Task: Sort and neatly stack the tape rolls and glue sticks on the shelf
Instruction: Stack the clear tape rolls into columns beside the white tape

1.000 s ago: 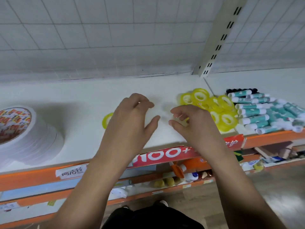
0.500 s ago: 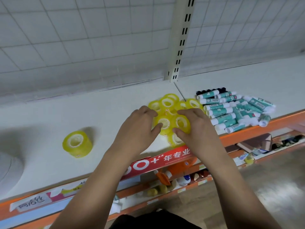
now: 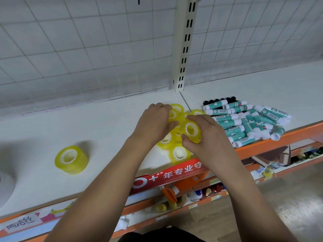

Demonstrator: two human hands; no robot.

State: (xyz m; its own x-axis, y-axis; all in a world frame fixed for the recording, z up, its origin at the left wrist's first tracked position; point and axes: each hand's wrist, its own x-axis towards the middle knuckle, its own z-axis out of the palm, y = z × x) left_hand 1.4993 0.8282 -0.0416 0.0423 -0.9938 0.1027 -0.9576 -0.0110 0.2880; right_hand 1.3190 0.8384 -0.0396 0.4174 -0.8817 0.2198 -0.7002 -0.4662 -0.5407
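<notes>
My right grip (image 3: 208,137) pinches a yellow tape roll (image 3: 191,131) atop the heap of rolls (image 3: 179,152). My left grip (image 3: 153,124) curls over the heap, hold unclear. The glue sticks (image 3: 244,119) crowd just right. Leftward the shelf (image 3: 113,137) stretches to a lone roll (image 3: 70,159), with its front edge under my wrists.

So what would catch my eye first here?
The right hand pinches a tilted yellow tape roll over a cluster of rolls in the middle of the white shelf, with the left hand laid on them. A lone roll sits apart to the left, and a heap of teal glue sticks lies on the right.
</notes>
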